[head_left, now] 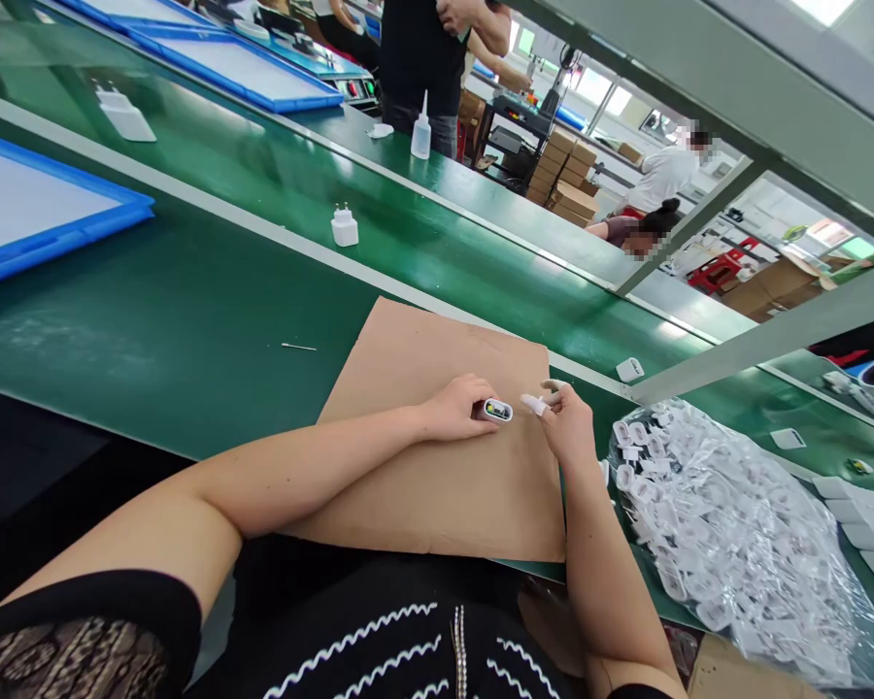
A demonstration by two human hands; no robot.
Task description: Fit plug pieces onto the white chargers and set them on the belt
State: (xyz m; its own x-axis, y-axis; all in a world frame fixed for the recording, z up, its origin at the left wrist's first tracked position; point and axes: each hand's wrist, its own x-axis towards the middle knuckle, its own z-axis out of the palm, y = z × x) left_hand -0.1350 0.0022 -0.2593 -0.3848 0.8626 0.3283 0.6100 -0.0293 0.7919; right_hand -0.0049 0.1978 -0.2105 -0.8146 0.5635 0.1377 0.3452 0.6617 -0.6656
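Note:
My left hand (460,408) is closed around a white charger housing (498,410) above the cardboard sheet. The housing's open end faces right and shows a circuit board with a yellow part inside. Just right of it is my right hand (572,422), its thumb and forefinger apart, with white and pale coverings on the fingertips. I see nothing between these fingers. Beneath both hands lies the brown cardboard sheet (437,495). To the right of my right forearm is a clear plastic bag (743,544) full of white charger parts.
White plug chargers (345,228) stand on the green belt (437,282) beyond a pale rail. A blue-rimmed tray (58,233) is at left, a thin metal pin (298,347) nearer. A dropper bottle (420,131) stands farther off. A metal frame (728,359) slants across the right. Other people are behind.

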